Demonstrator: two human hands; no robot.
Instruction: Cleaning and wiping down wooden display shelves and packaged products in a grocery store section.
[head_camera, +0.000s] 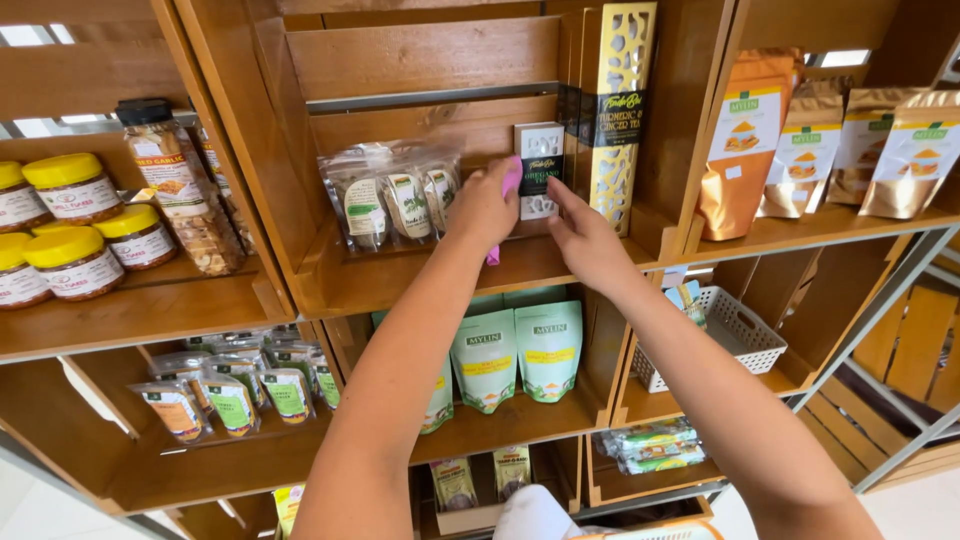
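Both forearms reach up from the bottom of the view toward a wooden crate shelf (430, 275). At the middle compartment, the left hand (483, 207) is curled shut around a pink cloth (511, 178), a strip of which hangs below the fist. It sits just in front of a small dark-and-white box (540, 170) standing upright at the back of the shelf. The right hand (585, 238) comes in from the right with fingers spread, fingertips touching the lower right of that same box; it holds nothing that I can see, though the far side of the fingers is hidden.

Just right of the box stand tall gold-patterned cartons (615, 110), touching or nearly so. To its left, clear pouches (395, 200) with oval labels lean against the back board. Yellow-lidded jars (75, 225) fill the left compartment, orange and gold stand-up bags (830, 150) the right, pale green pouches (520, 350) the level below, and a white basket (740, 335) sits lower right.

By the look of it, the step in hand is wiping or steadying the small box on its shelf: cloth against its front, bare fingers bracing it. A next move would call for keeping the box upright under light pressure, without nudging the tall cartons beside it.
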